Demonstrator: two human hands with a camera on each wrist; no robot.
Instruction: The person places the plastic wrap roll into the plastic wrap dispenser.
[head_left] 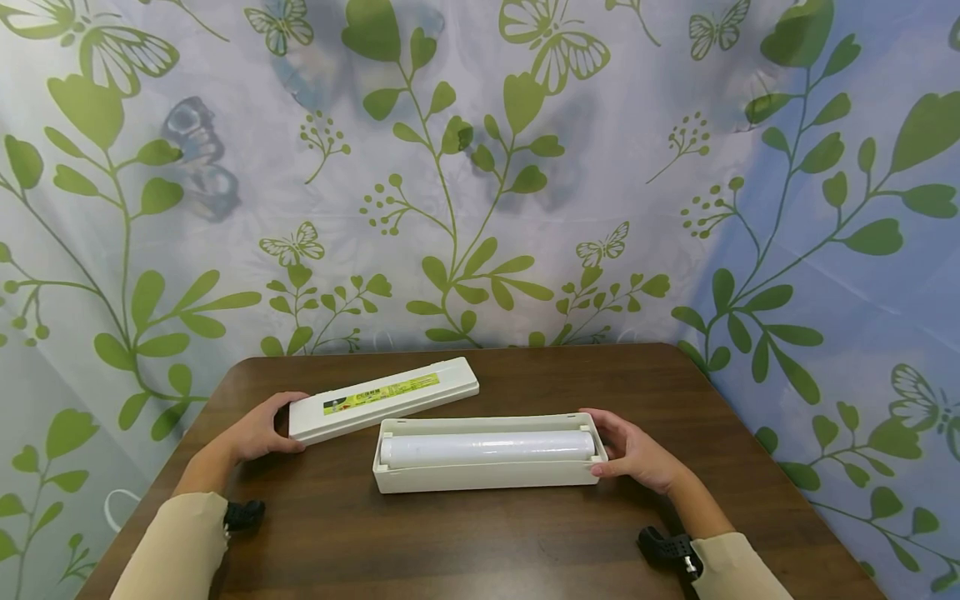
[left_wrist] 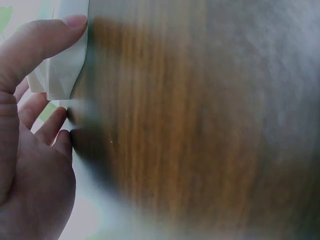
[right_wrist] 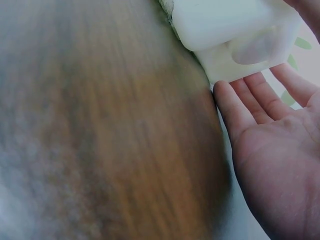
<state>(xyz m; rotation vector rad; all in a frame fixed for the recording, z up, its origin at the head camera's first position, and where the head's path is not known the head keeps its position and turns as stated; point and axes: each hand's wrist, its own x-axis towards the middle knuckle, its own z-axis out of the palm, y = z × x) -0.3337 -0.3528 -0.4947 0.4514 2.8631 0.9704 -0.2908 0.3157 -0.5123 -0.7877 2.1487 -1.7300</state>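
Note:
A long white box (head_left: 487, 477) sits on the table with its top off, and a roll of clear plastic wrap (head_left: 487, 448) lies inside it. At the box's right end my right hand (head_left: 637, 454) holds on, thumb at the front corner and fingers at the back. Behind and to the left lies the white lid (head_left: 420, 402), slanted, with a yellow-green label. My left hand (head_left: 258, 429) grips its left end between thumb and fingers. In the left wrist view the thumb presses the lid's (left_wrist: 62, 75) side. The right wrist view shows fingers beside the box's end (right_wrist: 255, 45).
Both things rest on a dark brown wooden table (head_left: 450, 542) with rounded far corners. A curtain (head_left: 480, 208) printed with green leaves and butterflies hangs behind it and along the sides. A black strap device (head_left: 667, 550) is on each wrist.

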